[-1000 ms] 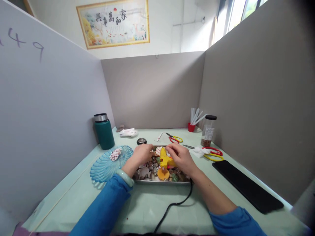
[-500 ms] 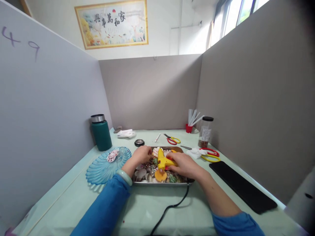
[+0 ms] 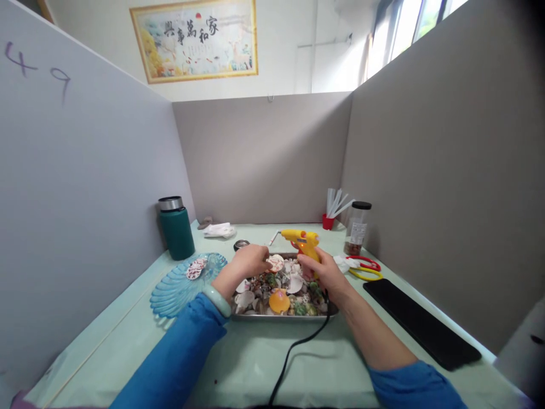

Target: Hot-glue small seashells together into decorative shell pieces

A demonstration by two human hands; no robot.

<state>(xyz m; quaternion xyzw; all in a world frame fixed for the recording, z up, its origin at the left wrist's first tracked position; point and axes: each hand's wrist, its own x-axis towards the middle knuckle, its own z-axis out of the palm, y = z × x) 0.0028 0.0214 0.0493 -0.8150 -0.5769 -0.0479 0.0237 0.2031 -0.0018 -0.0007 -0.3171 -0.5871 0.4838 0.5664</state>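
Over the metal tray [image 3: 281, 318], our right hand [image 3: 327, 274] clasps a yellow glue gun [image 3: 305, 241]; dipping its nozzle [image 3: 284, 233] could burn our left hand [image 3: 250, 263], its hold on the scallop shell [image 3: 276, 263] unclear.

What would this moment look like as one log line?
right hand: holds yellow glue gun | left hand: at patterned shell | metal tray: orange shell among others | blue dish: speckled shell

Shells [image 3: 279, 301] in tray [image 3: 281, 318], dish [image 3: 176, 291] left, bottle [image 3: 177, 234] behind dish
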